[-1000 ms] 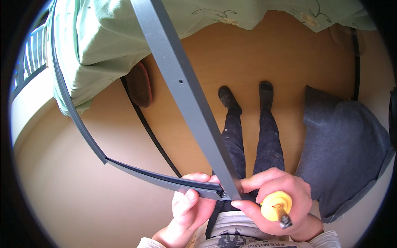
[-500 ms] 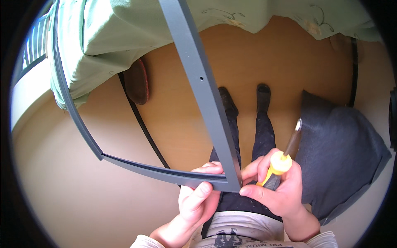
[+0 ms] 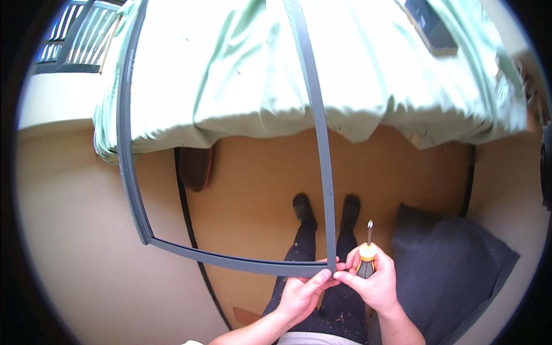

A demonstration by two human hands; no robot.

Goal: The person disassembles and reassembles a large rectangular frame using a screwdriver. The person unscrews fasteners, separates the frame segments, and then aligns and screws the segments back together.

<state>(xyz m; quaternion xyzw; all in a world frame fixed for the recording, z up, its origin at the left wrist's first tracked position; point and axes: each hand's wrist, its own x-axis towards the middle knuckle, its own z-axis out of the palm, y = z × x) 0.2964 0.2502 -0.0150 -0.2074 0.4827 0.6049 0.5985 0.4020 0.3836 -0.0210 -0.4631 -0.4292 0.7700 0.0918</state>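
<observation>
A dark grey metal frame (image 3: pixel 230 261) with square corners stretches away from me, its far part over a pale green cloth. At its near right corner, my left hand (image 3: pixel 299 299) grips the near bar, thumb on top and fingers beneath. My right hand (image 3: pixel 376 287) wraps round a yellow and black screwdriver (image 3: pixel 366 268), whose metal shaft points up and away from the frame. Thumb and forefinger of that hand pinch at the outer side of the same corner. Whether a small part sits between those fingertips cannot be made out.
The pale green cloth (image 3: pixel 253 86) drapes over a raised surface ahead, with a dark flat device (image 3: pixel 431 29) at its far right. A dark grey fabric piece (image 3: pixel 448 276) lies on the floor at right. Beige wall stands at left, below a barred window (image 3: pixel 86 37).
My left hand has slid right along the near bar to the corner. The view has tilted up, showing more green cloth. The screwdriver stays in my right hand, its shaft more upright.
</observation>
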